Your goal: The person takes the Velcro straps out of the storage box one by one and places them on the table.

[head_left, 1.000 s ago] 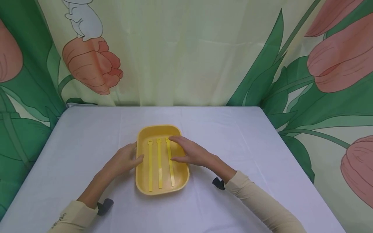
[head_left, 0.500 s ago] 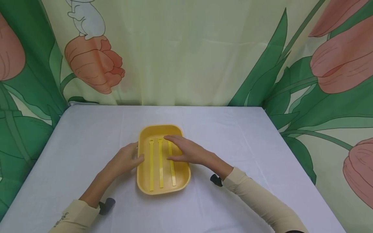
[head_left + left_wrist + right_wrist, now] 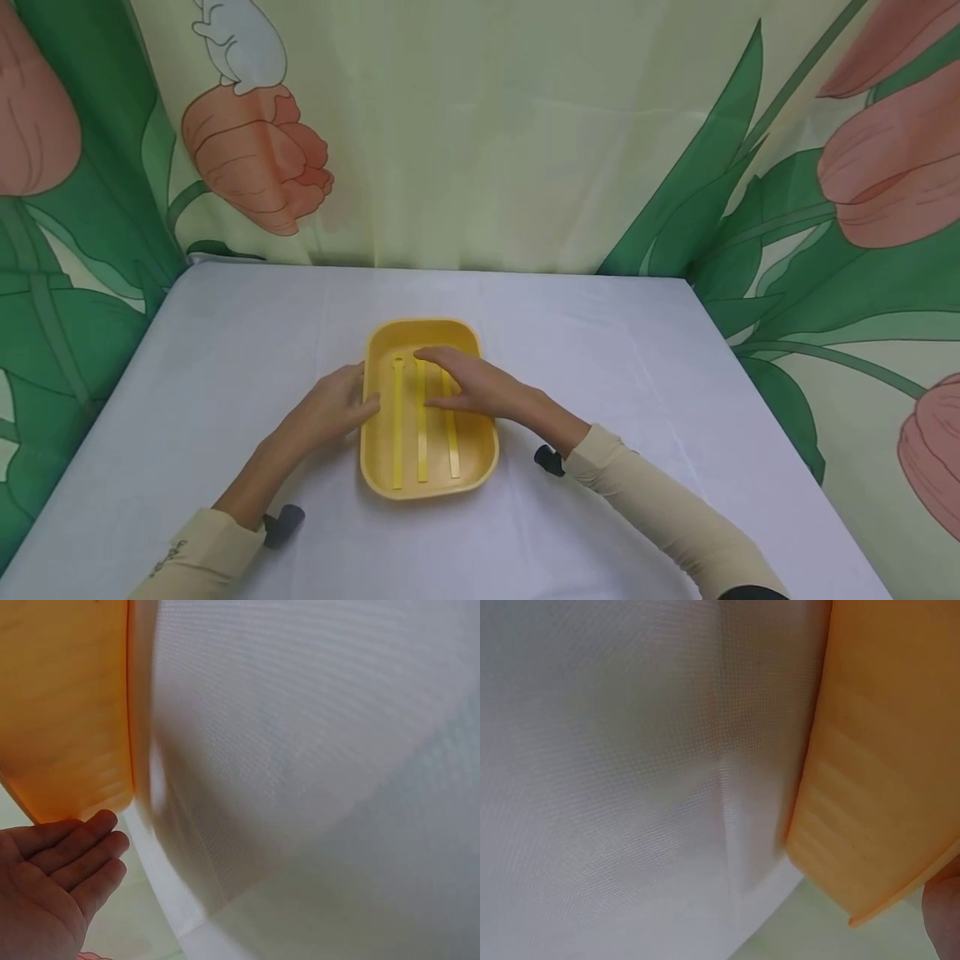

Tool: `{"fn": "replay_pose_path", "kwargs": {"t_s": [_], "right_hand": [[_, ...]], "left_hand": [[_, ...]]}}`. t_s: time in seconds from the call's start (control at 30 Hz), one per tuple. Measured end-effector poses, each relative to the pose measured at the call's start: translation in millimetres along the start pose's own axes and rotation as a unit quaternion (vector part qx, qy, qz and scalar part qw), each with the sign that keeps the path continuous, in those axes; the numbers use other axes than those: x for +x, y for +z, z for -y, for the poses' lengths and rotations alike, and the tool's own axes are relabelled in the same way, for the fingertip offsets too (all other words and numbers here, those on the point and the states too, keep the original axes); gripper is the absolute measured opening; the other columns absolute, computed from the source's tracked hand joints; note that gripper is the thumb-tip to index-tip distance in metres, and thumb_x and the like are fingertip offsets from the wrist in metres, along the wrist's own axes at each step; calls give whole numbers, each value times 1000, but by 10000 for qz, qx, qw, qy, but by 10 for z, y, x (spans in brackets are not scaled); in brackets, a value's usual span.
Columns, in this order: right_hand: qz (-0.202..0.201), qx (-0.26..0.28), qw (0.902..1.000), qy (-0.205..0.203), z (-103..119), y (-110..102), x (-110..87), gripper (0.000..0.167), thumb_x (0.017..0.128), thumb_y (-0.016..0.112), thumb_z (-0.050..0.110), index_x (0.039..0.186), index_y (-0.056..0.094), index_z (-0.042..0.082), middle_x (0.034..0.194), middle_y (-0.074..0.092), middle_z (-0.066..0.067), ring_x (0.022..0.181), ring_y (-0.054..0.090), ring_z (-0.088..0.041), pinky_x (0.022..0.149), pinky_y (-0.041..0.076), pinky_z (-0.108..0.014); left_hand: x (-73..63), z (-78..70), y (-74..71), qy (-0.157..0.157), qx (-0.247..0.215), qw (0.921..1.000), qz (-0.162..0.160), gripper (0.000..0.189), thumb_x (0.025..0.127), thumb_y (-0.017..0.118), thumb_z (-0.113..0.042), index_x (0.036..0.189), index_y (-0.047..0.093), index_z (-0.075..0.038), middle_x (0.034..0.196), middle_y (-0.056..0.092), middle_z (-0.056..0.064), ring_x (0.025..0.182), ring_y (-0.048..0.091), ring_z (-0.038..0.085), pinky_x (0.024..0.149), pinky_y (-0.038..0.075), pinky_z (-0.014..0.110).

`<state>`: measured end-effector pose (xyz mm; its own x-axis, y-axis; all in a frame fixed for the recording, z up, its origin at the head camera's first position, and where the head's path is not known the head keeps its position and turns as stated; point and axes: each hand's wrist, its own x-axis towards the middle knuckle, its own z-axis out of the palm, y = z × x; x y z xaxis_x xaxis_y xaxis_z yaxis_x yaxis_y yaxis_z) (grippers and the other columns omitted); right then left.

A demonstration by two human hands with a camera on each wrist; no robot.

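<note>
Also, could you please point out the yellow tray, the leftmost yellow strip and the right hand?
Yellow tray (image 3: 438,446): head view, on a bare part of its floor.
Leftmost yellow strip (image 3: 397,424): head view, midway along its length.
Right hand (image 3: 483,387): head view, on its middle.

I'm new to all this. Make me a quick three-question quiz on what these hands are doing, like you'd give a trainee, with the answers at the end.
1. How many strips lie in the tray?

2. True or false: part of the right hand is over the tray.

3. Which side of the tray is the left hand at?
A) The left side
B) The right side
C) The side nearest the person

Key: 1. Three. 2. True. 3. A.
</note>
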<state>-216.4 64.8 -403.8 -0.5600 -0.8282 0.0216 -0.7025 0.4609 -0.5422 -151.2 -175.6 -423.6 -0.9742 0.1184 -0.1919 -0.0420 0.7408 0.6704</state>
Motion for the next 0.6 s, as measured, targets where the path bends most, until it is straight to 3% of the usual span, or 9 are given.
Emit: {"fn": "replay_pose_path", "kwargs": {"t_s": [0.37,0.6], "right_hand": [[-10,9,9990,-450,1,7,165,55,89,66,27,137,47,7,136,49,-1,127,40,-11,103,31,-24],[-83,14,9965,-834,-16,34,318,48,88,68,22,131,54,4,130,54,-3,122,46,-12,100,33,-20]], "left_hand": [[-6,29,7,163,-2,9999,-24,57,88,56,-24,139,42,-2,127,52,18,93,50,26,82,45,43],[1,47,16,299,7,9995,-66,55,89,55,-24,138,43,-1,129,51,19,107,51,30,96,39,53]]}}
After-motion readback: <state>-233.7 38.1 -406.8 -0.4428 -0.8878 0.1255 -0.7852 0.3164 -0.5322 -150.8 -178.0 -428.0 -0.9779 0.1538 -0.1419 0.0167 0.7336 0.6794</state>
